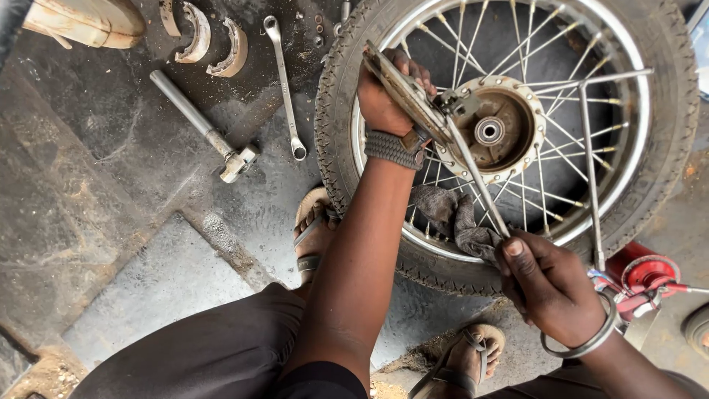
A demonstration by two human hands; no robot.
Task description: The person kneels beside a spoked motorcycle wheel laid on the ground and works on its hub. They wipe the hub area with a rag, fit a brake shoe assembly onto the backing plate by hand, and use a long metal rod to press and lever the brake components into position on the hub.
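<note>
A spoked motorcycle wheel [665,111] with its tyre lies flat on the ground, its rusty hub [491,129] facing up. My left hand [384,96], with a woven band on the wrist, grips a flat, worn metal bar [402,87] over the hub's left edge. My right hand [546,284], wearing a metal bangle, holds the lower end of a thin metal rod [480,181] that slants up to the hub, where it meets the bar. A grey rag [450,214] lies over the spokes by my right hand's fingers.
On the stained concrete to the left lie two curved brake shoes [214,44], a long spanner [284,89] and a tubular socket wrench [199,122]. My sandalled feet [314,236] touch the tyre. A red part [642,273] sits at the right, and a loose bent spoke [591,148] lies across the wheel.
</note>
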